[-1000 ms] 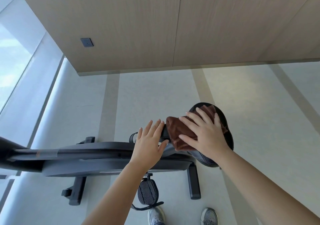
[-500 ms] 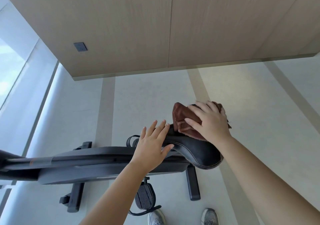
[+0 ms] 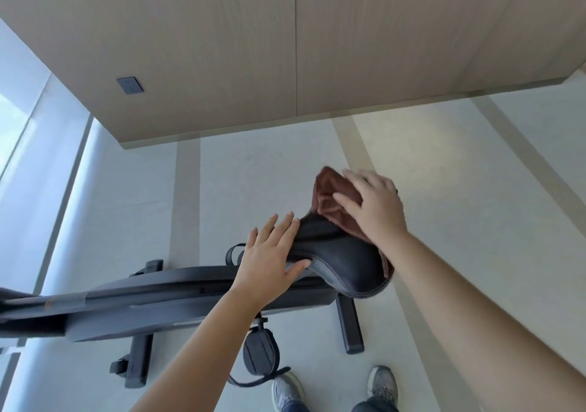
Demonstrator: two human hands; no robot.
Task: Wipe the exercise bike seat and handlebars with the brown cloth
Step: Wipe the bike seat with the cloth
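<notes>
The black bike seat (image 3: 342, 262) sits at mid-frame, tilted with its near side facing me. My right hand (image 3: 372, 205) presses the brown cloth (image 3: 326, 197) onto the far top of the seat; cloth bunches up beyond my fingers and a strip hangs at the seat's right edge. My left hand (image 3: 269, 261) lies flat on the seat's narrow front end, thumb under its edge, fingers apart. The dark bike frame (image 3: 158, 304) runs left from under the seat. The handlebars are out of view.
A black pedal (image 3: 261, 353) with a strap hangs below the frame. The rear foot bar (image 3: 348, 329) and front foot bar (image 3: 139, 357) rest on the pale floor. My grey shoes (image 3: 285, 392) stand near the pedal. A wood-panelled wall (image 3: 285, 47) rises behind; a window is at left.
My right hand slid the cloth from the near top of the seat toward its far side. The seat looks more tilted as my view shifted. My left hand stayed on the front end.
</notes>
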